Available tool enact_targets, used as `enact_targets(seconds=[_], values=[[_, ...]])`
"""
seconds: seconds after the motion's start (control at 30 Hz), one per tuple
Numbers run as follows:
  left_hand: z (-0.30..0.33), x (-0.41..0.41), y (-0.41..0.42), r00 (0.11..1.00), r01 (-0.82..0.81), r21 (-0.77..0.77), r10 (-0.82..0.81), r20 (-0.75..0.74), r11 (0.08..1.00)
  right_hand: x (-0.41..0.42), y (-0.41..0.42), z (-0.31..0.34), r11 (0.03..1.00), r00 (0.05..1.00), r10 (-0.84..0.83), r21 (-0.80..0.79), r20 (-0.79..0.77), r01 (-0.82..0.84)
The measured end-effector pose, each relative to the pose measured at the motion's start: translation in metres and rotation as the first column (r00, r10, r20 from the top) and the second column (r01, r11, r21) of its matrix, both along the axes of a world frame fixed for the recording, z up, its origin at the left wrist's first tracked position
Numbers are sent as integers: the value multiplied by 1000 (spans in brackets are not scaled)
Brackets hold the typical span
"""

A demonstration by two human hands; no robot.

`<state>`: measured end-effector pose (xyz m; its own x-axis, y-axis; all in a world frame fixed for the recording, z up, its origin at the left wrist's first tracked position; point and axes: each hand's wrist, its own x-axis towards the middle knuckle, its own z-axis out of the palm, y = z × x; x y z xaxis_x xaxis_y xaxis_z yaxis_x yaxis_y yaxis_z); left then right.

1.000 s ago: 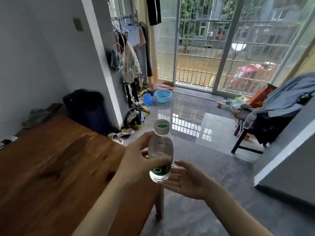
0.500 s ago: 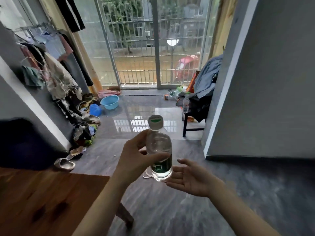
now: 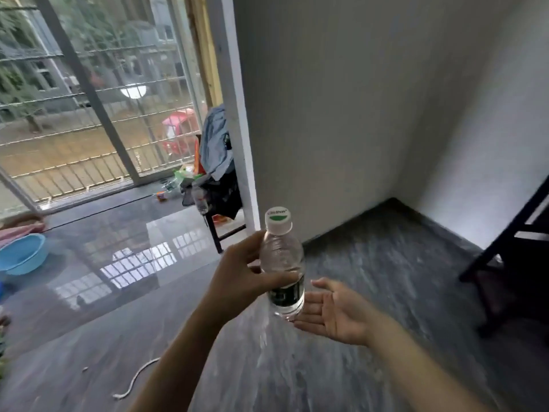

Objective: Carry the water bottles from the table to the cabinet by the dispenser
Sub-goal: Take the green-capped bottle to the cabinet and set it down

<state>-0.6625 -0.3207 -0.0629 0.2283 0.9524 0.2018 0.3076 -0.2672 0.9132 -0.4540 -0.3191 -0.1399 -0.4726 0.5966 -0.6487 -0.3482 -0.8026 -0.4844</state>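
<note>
Water bottle (image 3: 282,264) upright in mid-air over the floor (image 3: 371,292), left hand (image 3: 242,273) wrapped round its middle — right hand (image 3: 334,312) spread flat beside the base. Likely light, thin-walled, a bit slick — best gripped mid-body, gently.

Item count, head view: two hands are showing, the left hand (image 3: 237,275) and the right hand (image 3: 335,313). Two water bottles are appearing: one capped bottle (image 3: 282,263) near the hands and one second bottle (image 3: 201,199) standing by the chair (image 3: 219,203). One blue basin (image 3: 20,257) is sitting on the floor. One white cord (image 3: 133,379) is lying on the floor.
</note>
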Motion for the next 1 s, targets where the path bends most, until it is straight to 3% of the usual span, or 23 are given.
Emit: enact_targets(seconds=[0.23, 0.57, 0.73, 1.0], values=[[13, 34, 35, 941, 338, 8, -338, -2, 941, 21, -24, 11, 960, 958, -279, 14, 69, 279], [13, 125, 12, 727, 686, -62, -685, 42, 725, 72, -127, 12, 772, 769, -635, 65, 67, 632], [9, 190, -26, 616, 787, -62, -788, 9, 614, 113, -183, 3, 644, 640, -763, 37, 87, 764], [11, 289, -85, 463, 884, -48, -885, -41, 465, 184, -266, 1, 519, 517, -855, 33, 48, 854]])
